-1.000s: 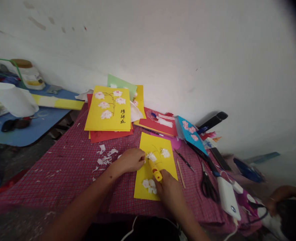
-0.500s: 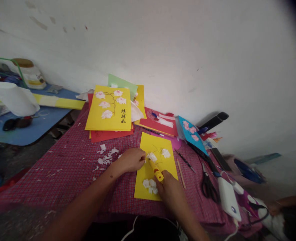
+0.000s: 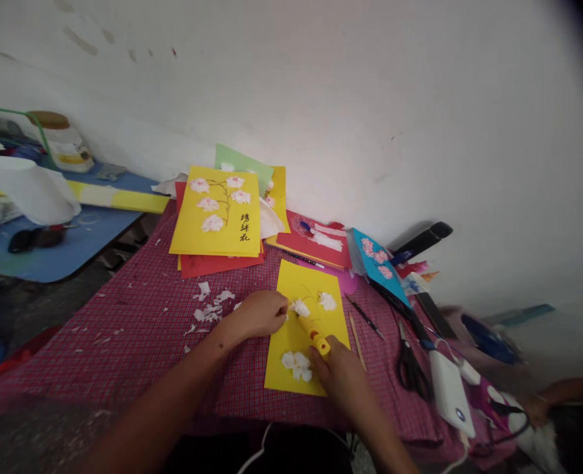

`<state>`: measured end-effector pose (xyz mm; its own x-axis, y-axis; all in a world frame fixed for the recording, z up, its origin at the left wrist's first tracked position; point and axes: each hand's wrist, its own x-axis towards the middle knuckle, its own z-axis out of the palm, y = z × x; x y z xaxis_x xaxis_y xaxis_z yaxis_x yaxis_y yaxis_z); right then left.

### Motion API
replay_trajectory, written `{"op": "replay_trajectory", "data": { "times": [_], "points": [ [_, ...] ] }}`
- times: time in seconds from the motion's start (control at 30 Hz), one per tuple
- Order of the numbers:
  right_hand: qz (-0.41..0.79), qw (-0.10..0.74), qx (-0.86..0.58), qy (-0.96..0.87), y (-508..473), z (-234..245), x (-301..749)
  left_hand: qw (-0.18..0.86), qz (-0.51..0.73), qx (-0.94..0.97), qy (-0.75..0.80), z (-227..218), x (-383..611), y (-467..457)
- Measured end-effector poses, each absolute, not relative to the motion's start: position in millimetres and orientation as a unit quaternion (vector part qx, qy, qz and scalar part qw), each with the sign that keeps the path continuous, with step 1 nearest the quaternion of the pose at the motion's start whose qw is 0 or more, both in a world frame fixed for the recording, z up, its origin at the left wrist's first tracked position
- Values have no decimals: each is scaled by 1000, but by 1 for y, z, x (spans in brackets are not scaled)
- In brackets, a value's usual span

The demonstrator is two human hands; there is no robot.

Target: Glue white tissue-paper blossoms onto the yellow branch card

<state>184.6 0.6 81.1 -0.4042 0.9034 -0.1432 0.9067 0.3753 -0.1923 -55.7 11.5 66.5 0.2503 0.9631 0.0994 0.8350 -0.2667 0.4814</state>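
A yellow card (image 3: pixel 316 289) lies on the red checked tablecloth (image 3: pixel 138 322) in front of me. White paper flowers are stuck on it: two near the top (image 3: pixel 327 301) and a cluster low down (image 3: pixel 295 363). My left hand (image 3: pixel 260 313) rests on the card's left edge, fingers curled and pinching at the upper left flower (image 3: pixel 300 307). My right hand (image 3: pixel 339 372) grips a yellow glue stick (image 3: pixel 314 334), its tip pointing at that same flower.
A finished yellow flower card (image 3: pixel 217 212) tops a stack of coloured sheets at the back. White scraps (image 3: pixel 207 309) lie left of my hand. Black scissors (image 3: pixel 410 363), a white power bank (image 3: pixel 450 393), pencils and a blue card (image 3: pixel 376 262) crowd the right. Another person's hand (image 3: pixel 543 401) shows far right.
Both hands stay on the card; the glue stick and my right hand have shifted slightly to the right. The other person's hand at far right has drawn lower.
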Motion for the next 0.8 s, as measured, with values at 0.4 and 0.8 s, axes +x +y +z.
{"op": "replay_trajectory", "data": {
  "times": [0.4, 0.8],
  "points": [
    [-132, -8, 543, 829, 3, 83, 173, 180, 190, 768, 584, 66, -56, 13],
    [-167, -9, 539, 826, 6, 86, 179, 174, 193, 769, 583, 66, -56, 12]
  ]
}}
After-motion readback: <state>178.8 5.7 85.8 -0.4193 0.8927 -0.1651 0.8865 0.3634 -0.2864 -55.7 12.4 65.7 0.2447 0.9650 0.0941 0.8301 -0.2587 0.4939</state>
